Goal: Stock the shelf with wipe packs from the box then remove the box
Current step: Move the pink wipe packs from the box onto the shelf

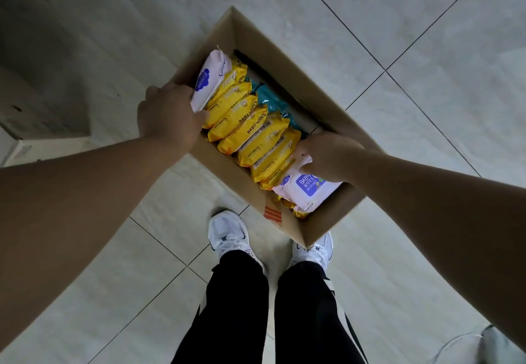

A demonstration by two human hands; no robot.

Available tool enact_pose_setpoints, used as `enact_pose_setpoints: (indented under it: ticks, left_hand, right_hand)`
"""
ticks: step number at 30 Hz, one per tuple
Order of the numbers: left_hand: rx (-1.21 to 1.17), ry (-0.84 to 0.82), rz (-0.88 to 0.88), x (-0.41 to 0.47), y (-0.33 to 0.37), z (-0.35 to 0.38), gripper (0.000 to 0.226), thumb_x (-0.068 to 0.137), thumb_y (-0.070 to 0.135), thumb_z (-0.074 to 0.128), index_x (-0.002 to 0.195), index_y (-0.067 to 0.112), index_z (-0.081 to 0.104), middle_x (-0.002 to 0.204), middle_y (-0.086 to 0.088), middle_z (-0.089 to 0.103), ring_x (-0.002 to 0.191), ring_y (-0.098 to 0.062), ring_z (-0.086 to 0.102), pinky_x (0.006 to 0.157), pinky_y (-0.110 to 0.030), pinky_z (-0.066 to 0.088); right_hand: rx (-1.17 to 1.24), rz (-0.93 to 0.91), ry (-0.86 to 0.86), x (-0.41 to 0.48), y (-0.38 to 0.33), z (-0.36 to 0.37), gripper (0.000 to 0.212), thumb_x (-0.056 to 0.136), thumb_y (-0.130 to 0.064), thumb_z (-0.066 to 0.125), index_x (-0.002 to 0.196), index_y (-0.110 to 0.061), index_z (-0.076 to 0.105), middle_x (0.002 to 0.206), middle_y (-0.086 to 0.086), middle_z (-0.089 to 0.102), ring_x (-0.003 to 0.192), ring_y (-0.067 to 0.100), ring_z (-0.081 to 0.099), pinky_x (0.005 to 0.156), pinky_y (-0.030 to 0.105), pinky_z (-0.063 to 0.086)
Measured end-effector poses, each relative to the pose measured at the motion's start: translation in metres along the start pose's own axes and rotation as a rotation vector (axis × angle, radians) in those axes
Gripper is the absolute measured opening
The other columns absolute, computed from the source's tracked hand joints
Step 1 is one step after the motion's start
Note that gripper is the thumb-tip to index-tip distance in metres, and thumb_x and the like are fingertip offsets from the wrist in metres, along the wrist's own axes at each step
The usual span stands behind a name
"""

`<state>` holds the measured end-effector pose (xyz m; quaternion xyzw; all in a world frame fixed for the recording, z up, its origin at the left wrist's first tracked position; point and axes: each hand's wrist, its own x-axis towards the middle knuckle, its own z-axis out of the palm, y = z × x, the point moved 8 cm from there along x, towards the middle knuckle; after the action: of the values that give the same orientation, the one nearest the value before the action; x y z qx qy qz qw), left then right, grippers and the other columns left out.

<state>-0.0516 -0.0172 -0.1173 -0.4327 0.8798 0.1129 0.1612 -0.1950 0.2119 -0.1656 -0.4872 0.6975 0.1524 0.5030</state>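
Item: cardboard box [284,50], brown, rectangular, open-topped, plain matte walls; red printed bars [272,214] on its near long wall. It sits skewed on a pale, glossy tiled floor [427,36] with dark grout lines; whether it rests on the floor or is lifted clear, I cannot tell.

Contents: a row of yellow packs [250,133], soft glossy film, standing on edge and overlapping like tiles, lettered BABY WIPES; a far pink pack [209,77] at the upper end of the row; a near pink pack [308,190] at the lower end, lying flat, with a blue label; teal packs [270,100] along the far wall, mostly covered by the yellow row; a dark strip [256,67] beside them, not identifiable.

Hands: well apart, one at each end of the row. Left hand [170,116] covers the box's left corner, fingers and thumb curled round the lower end of the far pink pack. Right hand [324,154] reaches over the far wall, fingers curled onto the top edge of the near pink pack.

Obscured: the box floor; the count of teal packs; yellow film showing under the near pink pack.

Surroundings: white shoes [229,232], the right one's toe overlapped by the box's near corner; black trousers [236,306]; a pale low unit [28,147] at the left edge, cut off; a grey-white object [484,343] at the bottom right, cut off and blurred.
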Motion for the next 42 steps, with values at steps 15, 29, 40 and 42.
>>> enact_pose_setpoints:
  ticks: [15,29,40,42]
  left_hand:
    - [-0.312,0.047,0.122,-0.013,-0.006,-0.003,0.018,0.096,0.031,0.054,0.09,0.014,0.054,0.095,-0.013,0.07,0.086,-0.04,0.062,0.07,-0.043,0.047]
    - [-0.465,-0.216,0.217,-0.054,0.047,-0.076,0.014,0.099,0.028,0.055,0.098,0.015,0.052,0.089,-0.002,0.062,0.079,-0.02,0.056,0.064,-0.029,0.038]
    - [-0.453,-0.295,0.258,-0.089,0.067,-0.289,0.009,0.095,0.025,0.061,0.088,0.02,0.057,0.085,0.0,0.068,0.075,-0.016,0.061,0.063,-0.029,0.043]
    - [-0.438,-0.272,0.268,-0.098,0.07,-0.341,0.012,0.095,0.026,0.061,0.085,0.024,0.055,0.08,0.006,0.064,0.07,-0.011,0.055,0.058,-0.026,0.038]
  right_hand:
    - [-0.373,-0.127,-0.045,0.003,-0.01,0.02,0.033,0.095,-0.051,0.056,0.116,-0.03,0.069,0.12,0.001,0.058,0.122,0.029,0.049,0.1,0.042,0.046]
    - [0.109,-0.098,0.184,-0.108,-0.037,-0.042,0.019,0.101,-0.038,0.048,0.089,-0.024,0.054,0.084,-0.002,0.06,0.079,0.02,0.055,0.064,0.034,0.043]
    - [0.516,-0.158,0.321,-0.271,-0.101,-0.196,0.015,0.094,-0.031,0.065,0.087,-0.018,0.064,0.091,-0.005,0.073,0.086,0.012,0.068,0.075,0.035,0.056]
    - [0.566,-0.188,0.341,-0.303,-0.114,-0.228,0.014,0.093,-0.027,0.067,0.085,-0.016,0.066,0.09,-0.005,0.074,0.085,0.01,0.07,0.075,0.033,0.057]
